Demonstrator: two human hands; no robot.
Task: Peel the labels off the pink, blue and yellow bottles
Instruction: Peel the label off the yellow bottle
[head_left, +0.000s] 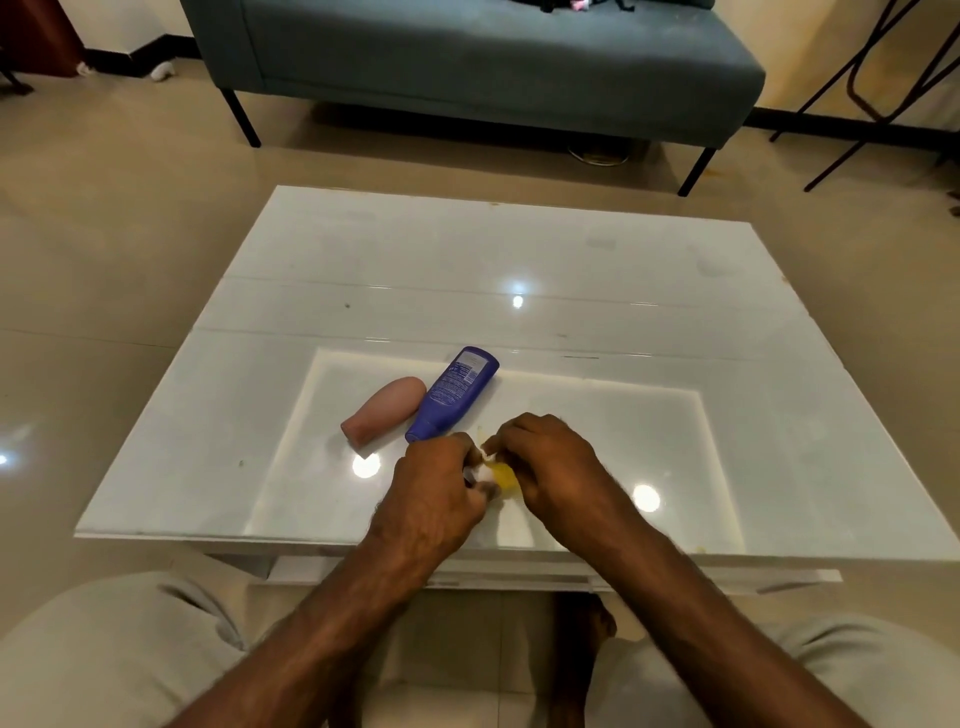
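A pink bottle (384, 410) lies on its side on the white glossy table (519, 260), with no label showing on its upper side. Beside it, touching at the right, lies a blue bottle (452, 394) with a printed label facing up. Just in front of them my left hand (436, 493) and my right hand (550, 462) close around a small yellow bottle (505, 477), which is mostly hidden between them. My right fingertips pinch a small white bit at its top edge.
A grey-blue sofa (467, 57) stands beyond the table on the tiled floor. A black metal frame (883, 78) stands at the far right. My knees in light trousers sit below the table's near edge.
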